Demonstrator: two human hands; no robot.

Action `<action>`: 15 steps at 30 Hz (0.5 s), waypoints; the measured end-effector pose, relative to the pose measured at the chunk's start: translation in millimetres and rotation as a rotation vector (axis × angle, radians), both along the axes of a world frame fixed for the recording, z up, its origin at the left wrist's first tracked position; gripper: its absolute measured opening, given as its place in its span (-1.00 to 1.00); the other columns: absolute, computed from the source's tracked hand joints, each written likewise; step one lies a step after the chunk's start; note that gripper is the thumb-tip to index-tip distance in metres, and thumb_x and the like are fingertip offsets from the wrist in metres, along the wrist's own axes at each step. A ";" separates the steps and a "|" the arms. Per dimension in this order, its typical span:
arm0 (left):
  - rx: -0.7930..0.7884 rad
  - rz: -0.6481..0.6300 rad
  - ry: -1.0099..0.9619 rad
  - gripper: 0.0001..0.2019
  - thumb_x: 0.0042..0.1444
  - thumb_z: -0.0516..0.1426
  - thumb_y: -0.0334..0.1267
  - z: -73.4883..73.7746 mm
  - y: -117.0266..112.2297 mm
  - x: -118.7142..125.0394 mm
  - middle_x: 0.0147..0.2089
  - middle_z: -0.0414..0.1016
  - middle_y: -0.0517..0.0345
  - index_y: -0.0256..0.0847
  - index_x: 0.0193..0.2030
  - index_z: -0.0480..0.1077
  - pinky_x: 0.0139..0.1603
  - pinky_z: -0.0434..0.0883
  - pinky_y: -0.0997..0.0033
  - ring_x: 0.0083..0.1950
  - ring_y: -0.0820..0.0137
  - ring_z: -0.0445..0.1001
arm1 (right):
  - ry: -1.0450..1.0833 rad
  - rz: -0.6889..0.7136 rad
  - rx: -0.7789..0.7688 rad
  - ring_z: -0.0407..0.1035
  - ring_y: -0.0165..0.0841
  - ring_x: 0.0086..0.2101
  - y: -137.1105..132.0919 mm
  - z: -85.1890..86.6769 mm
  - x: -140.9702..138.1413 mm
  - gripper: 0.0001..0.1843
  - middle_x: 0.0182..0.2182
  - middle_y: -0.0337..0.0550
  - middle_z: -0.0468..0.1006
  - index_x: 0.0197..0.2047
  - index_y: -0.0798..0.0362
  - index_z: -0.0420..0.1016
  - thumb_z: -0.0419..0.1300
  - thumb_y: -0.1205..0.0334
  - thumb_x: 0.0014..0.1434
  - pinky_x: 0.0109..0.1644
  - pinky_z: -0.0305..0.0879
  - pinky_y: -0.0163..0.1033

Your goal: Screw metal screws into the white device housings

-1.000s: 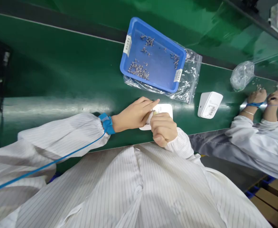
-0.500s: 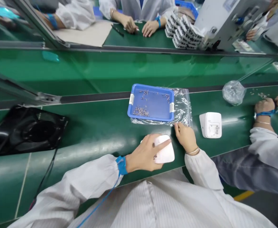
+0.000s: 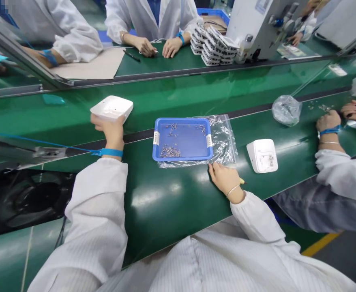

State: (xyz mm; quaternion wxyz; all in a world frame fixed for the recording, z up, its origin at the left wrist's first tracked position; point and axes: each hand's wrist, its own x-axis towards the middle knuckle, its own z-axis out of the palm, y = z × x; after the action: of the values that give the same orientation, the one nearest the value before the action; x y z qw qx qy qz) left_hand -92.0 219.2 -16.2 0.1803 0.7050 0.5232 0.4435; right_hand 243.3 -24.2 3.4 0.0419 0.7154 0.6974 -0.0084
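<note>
Above my left grip (image 3: pixel 109 129), clamped under it, the white housing (image 3: pixel 111 108) lies flat, long axis sideways, open green table (image 3: pixel 166 198) around. Right grip (image 3: pixel 225 178) rests curled, touching the bag's edge beside the blue tray (image 3: pixel 182 156).

text: none legible | blue tray (image 3: pixel 182 140) labels: too small | white device (image 3: pixel 262 155) sticker: blurred

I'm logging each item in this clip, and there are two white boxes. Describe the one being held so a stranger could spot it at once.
Start at the blue tray of small screws on the green bench. Look to its left, where the left hand is raised above the belt. It holds a flat white box from below; the other white box sits unheld on the bench, right of the tray.
</note>
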 end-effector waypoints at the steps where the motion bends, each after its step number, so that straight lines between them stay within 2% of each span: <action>1: 0.012 0.126 -0.057 -0.18 0.32 0.05 0.03 -1.7 -1.8 2.5 0.41 -0.35 -0.42 -0.38 0.35 -0.45 0.32 -0.32 -0.53 0.45 -0.14 -0.49 | 0.002 -0.004 -0.001 0.51 -0.31 -0.44 -0.1 0.0 0.0 -0.47 -0.38 -0.07 0.61 -0.27 0.07 0.42 -0.29 0.05 0.42 -0.44 -0.13 -0.26; 2: 0.025 0.218 -0.088 -0.09 0.22 0.16 0.04 -2.0 -6.0 8.5 0.43 -0.41 -0.40 -0.37 0.37 -0.39 0.33 -0.28 -0.51 0.45 -0.17 -0.45 | 0.004 -0.007 -0.003 0.51 -0.31 -0.43 -0.2 0.1 -0.1 -0.47 -0.38 -0.06 0.61 -0.27 0.08 0.42 -0.29 0.05 0.42 -0.44 -0.13 -0.26; 3: 0.037 0.245 -0.079 -0.09 0.16 0.23 0.03 -0.9 -11.9 17.4 0.45 -0.40 -0.35 -0.34 0.39 -0.26 0.36 -0.23 -0.46 0.46 -0.16 -0.37 | 0.006 -0.011 -0.005 0.51 -0.31 -0.43 -0.4 0.2 -0.1 -0.46 -0.38 -0.06 0.61 -0.27 0.08 0.42 -0.29 0.05 0.42 -0.44 -0.13 -0.26; 5: 0.059 0.110 0.027 -0.34 0.15 0.24 0.00 4.9 -25.2 40.5 0.44 -0.12 -0.18 -0.25 0.28 0.16 0.39 -0.09 -0.34 0.46 -0.07 -0.13 | 0.010 -0.017 -0.010 0.51 -0.31 -0.42 -0.8 0.5 0.0 -0.46 -0.37 -0.05 0.61 -0.26 0.09 0.42 -0.30 0.05 0.42 -0.44 -0.12 -0.26; 7: 0.078 -0.118 0.184 -0.62 0.21 0.16 0.02 12.7 -37.6 64.5 0.32 0.20 -0.06 -0.21 0.01 0.45 0.38 -0.02 -0.34 0.42 0.01 0.05 | 0.011 -0.019 -0.017 0.51 -0.31 -0.42 -1.0 0.6 0.2 -0.46 -0.36 -0.05 0.61 -0.26 0.09 0.42 -0.30 0.05 0.42 -0.44 -0.11 -0.26; 8: 0.091 -0.206 0.251 -0.62 0.22 0.12 0.06 16.1 -42.8 74.7 0.28 0.26 -0.03 -0.22 -0.09 0.50 0.36 -0.05 -0.40 0.41 0.02 0.07 | 0.012 -0.020 -0.021 0.51 -0.32 -0.42 -1.1 0.6 0.3 -0.46 -0.35 -0.05 0.61 -0.26 0.09 0.42 -0.30 0.05 0.42 -0.44 -0.10 -0.27; 10: 0.120 -0.284 0.335 -0.53 0.23 0.06 0.14 19.9 -51.0 89.5 0.30 0.26 0.03 -0.28 -0.19 0.52 0.34 -0.15 -0.49 0.43 0.01 0.00 | 0.014 -0.019 -0.027 0.51 -0.32 -0.41 -1.3 0.5 0.4 -0.45 -0.35 -0.05 0.61 -0.25 0.08 0.42 -0.31 0.05 0.43 -0.43 -0.09 -0.28; 13: 0.125 -0.290 0.362 -0.44 0.24 0.01 0.19 17.0 -56.4 98.7 0.29 0.27 0.09 -0.34 -0.25 0.52 0.33 -0.18 -0.47 0.43 0.04 -0.03 | 0.021 -0.017 -0.040 0.51 -0.31 -0.39 -0.9 0.6 0.0 -0.44 -0.33 -0.06 0.61 -0.23 0.07 0.43 -0.34 0.05 0.43 -0.42 -0.07 -0.29; 15: 0.118 -0.278 0.351 -0.49 0.26 0.04 0.14 13.0 -56.2 99.9 0.26 0.32 0.08 -0.33 -0.29 0.52 0.33 -0.13 -0.47 0.41 0.03 0.02 | 0.028 -0.018 -0.053 0.52 -0.30 -0.37 0.0 1.5 -0.6 -0.43 -0.31 -0.03 0.61 -0.22 0.08 0.43 -0.34 0.05 0.43 -0.41 -0.04 -0.29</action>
State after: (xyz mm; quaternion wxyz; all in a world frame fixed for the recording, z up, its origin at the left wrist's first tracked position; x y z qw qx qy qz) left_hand 7.9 163.0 -3.2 0.1041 0.8460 0.4176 0.3147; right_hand 242.7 -24.2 4.9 0.0507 0.7200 0.6911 -0.0372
